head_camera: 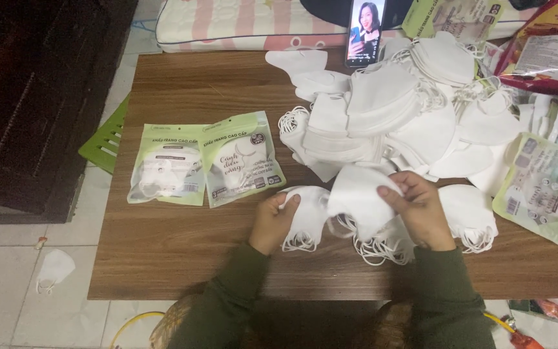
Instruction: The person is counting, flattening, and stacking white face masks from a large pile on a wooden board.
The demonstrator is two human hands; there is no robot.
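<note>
Just below the middle of the frame, the right hand [421,210] pinches a folded white face mask [356,194] by its upper edge, thumb and fingers closed on the fabric, the mask raised a little above the wooden table [175,258]. To its left, the left hand [272,220] grips a small stack of white masks [308,216] lying on the table, fingers curled over the stack's edge, ear loops hanging out below. Both sleeves are dark green. Behind the hands, across the upper right of the frame, a big loose pile of white masks [408,110] covers the table. In the left centre lie two flat green-and-white packets [208,161], side by side and slightly overlapping. A phone [364,32] stands upright at the top centre, its screen lit. More printed packets [544,187] lie at the right edge. One stray mask [53,268] lies on the tiled floor at lower left
</note>
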